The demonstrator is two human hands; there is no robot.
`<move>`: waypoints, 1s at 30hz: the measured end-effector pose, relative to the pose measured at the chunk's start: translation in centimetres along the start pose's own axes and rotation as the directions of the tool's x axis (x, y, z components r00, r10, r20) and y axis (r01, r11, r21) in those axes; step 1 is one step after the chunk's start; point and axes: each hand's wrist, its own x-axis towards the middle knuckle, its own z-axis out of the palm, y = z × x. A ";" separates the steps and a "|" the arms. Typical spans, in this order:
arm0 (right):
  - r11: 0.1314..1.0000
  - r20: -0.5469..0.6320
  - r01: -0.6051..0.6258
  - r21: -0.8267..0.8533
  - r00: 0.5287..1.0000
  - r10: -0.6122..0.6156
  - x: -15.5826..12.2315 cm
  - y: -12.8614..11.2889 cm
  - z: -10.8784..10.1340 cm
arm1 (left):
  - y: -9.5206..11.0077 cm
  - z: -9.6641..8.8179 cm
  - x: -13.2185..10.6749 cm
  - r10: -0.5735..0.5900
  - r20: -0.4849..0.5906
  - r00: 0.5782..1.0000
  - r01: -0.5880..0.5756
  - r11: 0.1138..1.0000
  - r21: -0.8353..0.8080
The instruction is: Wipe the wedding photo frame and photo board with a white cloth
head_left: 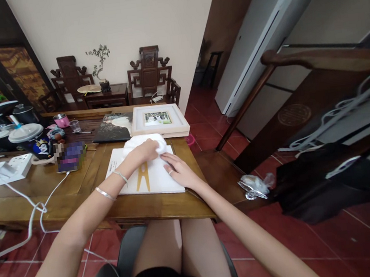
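Observation:
On the wooden table in front of me lies a white rectangular board or book [127, 188] with a large golden mark and small dark print on it. My left hand [148, 150] is closed on a bunched white cloth [134, 142], pressing it against the upper part of the white board. Resting on the board's right side, my right hand [179, 169] has its fingers stretched out, their tips close to the cloth. The fingers of my left hand are partly hidden in the cloth's folds.
Behind the board are a light framed picture [139, 121] and a dark album-like panel [113, 131]. To the left stand a phone [71, 157] on a cable, a power strip [21, 165] and a lidded cup [39, 145]. A wooden chair [257, 125] stands at right.

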 end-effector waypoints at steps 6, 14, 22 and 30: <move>1.000 -0.010 -0.008 0.020 1.000 0.008 0.1 0.2 0.2 | -1.9 2.4 -3.1 -0.022 -0.088 0.996 0.033 0.992 0.124; 1.000 0.002 -0.005 0.011 1.000 0.005 0.1 -0.1 -0.2 | 4.2 3.1 -7.4 0.103 -0.078 0.992 -0.085 0.975 0.204; 0.999 0.019 0.004 0.040 1.000 -0.005 -0.1 0.0 -0.4 | 9.2 3.5 -15.2 0.196 -0.031 0.980 -0.184 0.956 0.228; 1.000 0.014 -0.009 0.026 1.000 0.008 0.0 -0.1 -0.3 | 3.1 2.2 -6.7 0.057 -0.032 0.998 -0.054 0.995 0.089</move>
